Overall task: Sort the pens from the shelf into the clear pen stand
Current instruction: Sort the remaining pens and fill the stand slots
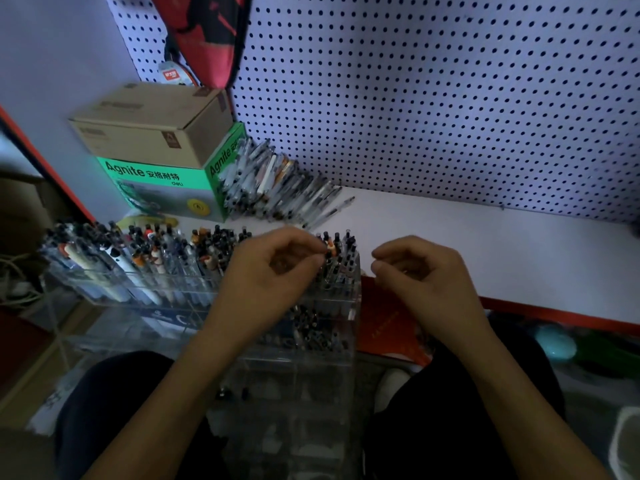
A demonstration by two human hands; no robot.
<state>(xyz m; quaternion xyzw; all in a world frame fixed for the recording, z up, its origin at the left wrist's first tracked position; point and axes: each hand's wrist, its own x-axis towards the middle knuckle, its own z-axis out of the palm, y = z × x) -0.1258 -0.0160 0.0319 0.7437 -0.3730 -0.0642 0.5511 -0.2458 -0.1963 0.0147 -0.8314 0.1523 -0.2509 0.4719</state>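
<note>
A clear pen stand (322, 306) with tiered compartments sits in front of me at the shelf's front edge, many pens standing in it. My left hand (273, 268) pinches the top of a pen with an orange-and-white end (331, 251) that stands in the stand's right rear compartment. My right hand (422, 271) hovers just right of the stand, fingers loosely curled, holding nothing. A heap of loose pens (277, 188) lies on the white shelf (485, 244), leaning against a green box.
A green Agnite box (162, 188) with a brown carton (152, 123) on top stands at the back left. A white pegboard (433, 98) backs the shelf. A red bag (211, 32) hangs above. An orange booklet (388, 323) lies below the shelf's red edge.
</note>
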